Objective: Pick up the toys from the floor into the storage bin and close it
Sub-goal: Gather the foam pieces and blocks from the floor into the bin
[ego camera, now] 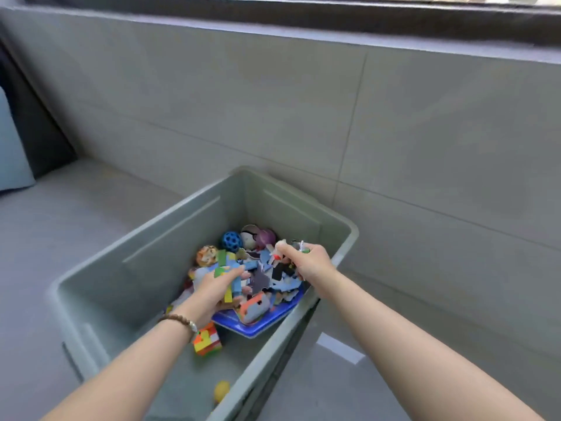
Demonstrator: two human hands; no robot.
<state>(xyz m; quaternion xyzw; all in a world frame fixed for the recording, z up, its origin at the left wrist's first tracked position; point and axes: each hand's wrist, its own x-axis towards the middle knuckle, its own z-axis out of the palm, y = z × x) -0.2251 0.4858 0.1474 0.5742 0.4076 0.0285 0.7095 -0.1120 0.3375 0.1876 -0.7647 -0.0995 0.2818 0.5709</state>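
Observation:
An open grey-green storage bin (151,238) stands on the floor with no lid in view. Inside lie a blue tray (261,325) heaped with puzzle pieces, a blue holed ball (231,240), a purple ball (265,237), an orange-patterned ball (207,255), a multicoloured block toy (208,338) and a yellow ball (221,390). My left hand (214,291) reaches into the bin and grips colourful block pieces (229,287). My right hand (306,261) is over the bin's right side, closed on small white and green toy pieces (283,252).
A grey tiled wall (303,117) rises just behind the bin, with a dark window ledge (334,22) on top. Grey floor (60,223) surrounds the bin. A blue cushion edge (12,147) shows at the far left.

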